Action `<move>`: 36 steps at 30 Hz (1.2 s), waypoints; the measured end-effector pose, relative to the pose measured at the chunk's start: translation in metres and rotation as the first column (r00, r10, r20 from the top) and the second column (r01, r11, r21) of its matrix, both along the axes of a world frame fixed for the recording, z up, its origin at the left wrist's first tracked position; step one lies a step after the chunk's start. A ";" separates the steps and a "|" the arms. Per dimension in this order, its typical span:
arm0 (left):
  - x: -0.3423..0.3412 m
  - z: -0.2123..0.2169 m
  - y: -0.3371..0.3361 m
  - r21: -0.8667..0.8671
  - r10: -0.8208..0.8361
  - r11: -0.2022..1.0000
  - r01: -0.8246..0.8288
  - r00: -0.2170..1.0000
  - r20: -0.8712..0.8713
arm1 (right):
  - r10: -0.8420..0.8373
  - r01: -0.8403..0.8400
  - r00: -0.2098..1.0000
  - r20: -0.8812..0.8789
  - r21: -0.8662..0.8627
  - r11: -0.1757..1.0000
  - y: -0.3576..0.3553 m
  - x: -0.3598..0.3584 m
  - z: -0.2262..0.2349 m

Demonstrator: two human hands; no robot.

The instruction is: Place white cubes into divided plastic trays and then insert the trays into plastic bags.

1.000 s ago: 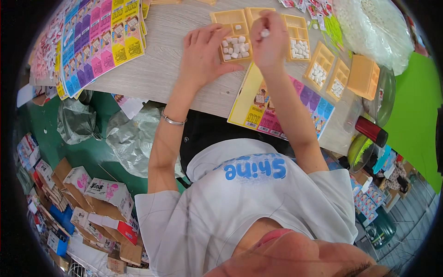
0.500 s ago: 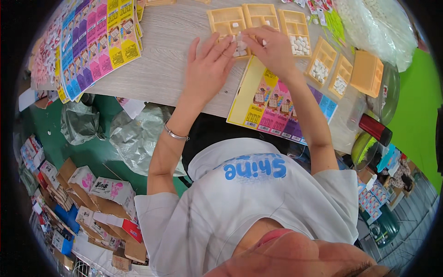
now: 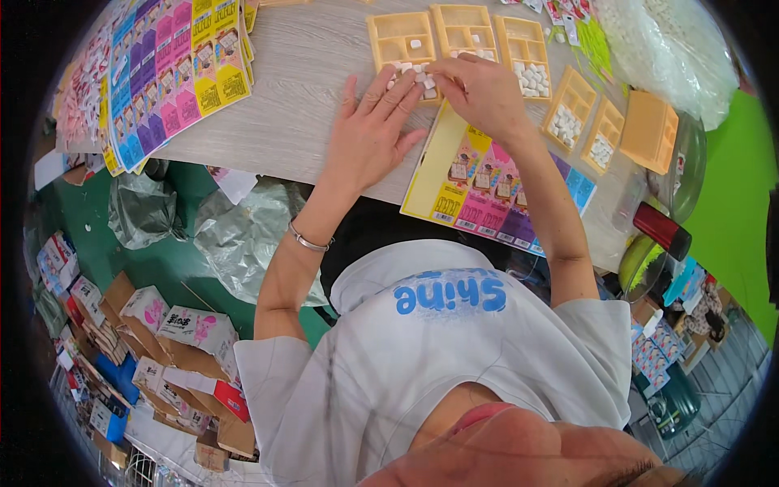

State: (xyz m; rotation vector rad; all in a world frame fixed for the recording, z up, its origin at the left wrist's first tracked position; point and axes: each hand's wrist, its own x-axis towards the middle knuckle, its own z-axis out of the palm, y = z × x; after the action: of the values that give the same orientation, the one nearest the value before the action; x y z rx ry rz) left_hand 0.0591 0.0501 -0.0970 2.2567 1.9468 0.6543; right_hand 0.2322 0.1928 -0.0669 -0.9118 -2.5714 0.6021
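At the table's far side, a pale orange compartment tray (image 3: 398,26) holds small white pieces (image 3: 422,79) in its near compartment. My left hand (image 3: 369,138) is open with fingers spread, fingertips over that tray's near side and the pieces. From the right, my right hand (image 3: 483,93) reaches to the same tray's right edge, thumb and forefinger pinched together; whatever is between them is too small to make out. Beneath my right forearm lies a colourful printed card sheet (image 3: 479,183). A second tray (image 3: 462,16) and a third tray (image 3: 523,30), both with white pieces, stand alongside.
Further right are two smaller filled trays (image 3: 570,96) and an empty-looking stacked tray (image 3: 649,130). A clear plastic bag (image 3: 661,57) bulges at the far right. Stacked printed sheets (image 3: 174,73) cover the left. A red-and-clear container (image 3: 661,227) sits near the right edge. Cardboard boxes (image 3: 195,333) stand on the floor.
My left thumb has swung out to the right, away from the fingers. My right hand has drawn slightly right and down, uncovering more white pieces in the first tray.
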 end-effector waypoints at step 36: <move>-0.015 -0.005 0.014 0.107 0.219 0.965 -0.239 0.961 0.167 | 0.073 -0.071 0.993 -0.092 0.025 0.997 -0.010 -0.012 0.008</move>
State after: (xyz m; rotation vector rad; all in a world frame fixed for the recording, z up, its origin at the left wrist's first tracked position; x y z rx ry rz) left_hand 0.0436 0.0640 -0.1021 1.9913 2.1637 0.9737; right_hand 0.2198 0.1826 -0.0586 -0.7684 -2.5316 0.6211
